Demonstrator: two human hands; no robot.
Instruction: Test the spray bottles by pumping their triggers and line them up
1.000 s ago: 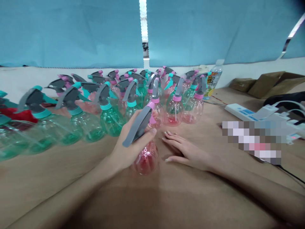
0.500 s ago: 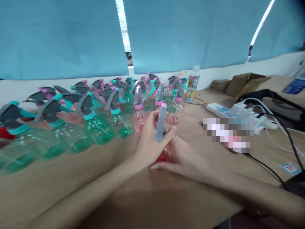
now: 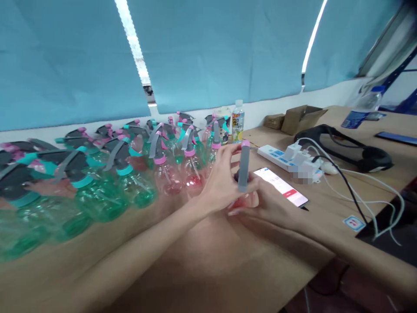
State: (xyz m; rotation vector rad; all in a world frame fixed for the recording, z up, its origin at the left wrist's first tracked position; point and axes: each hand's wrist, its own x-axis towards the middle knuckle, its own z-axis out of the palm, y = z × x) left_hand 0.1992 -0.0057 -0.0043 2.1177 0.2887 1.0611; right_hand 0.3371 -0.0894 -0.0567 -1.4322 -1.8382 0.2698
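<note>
While both hands close on one bottle (image 3: 243, 201), the head view shows the left hand (image 3: 220, 187) clasping its grey sprayer (image 3: 243, 169) and the right hand (image 3: 265, 209) wrapped round the body, low on the table (image 3: 48, 269). Left of the hands stand capped bottles (image 3: 137, 174) (pink and green), seemingly done; a phone (image 3: 282, 188) lies just right. This sprayer sits upright; whether it is tight, I cannot tell.

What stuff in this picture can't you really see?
- Head view: the pink spray bottle is mostly hidden by the left hand and right hand wrapped around it.
- Head view: writing on the phone is too small to read.
- Head view: a patch on the power strip is blurred out.
- Head view: the green bottles at the left edge are smeared and cut off.
</note>
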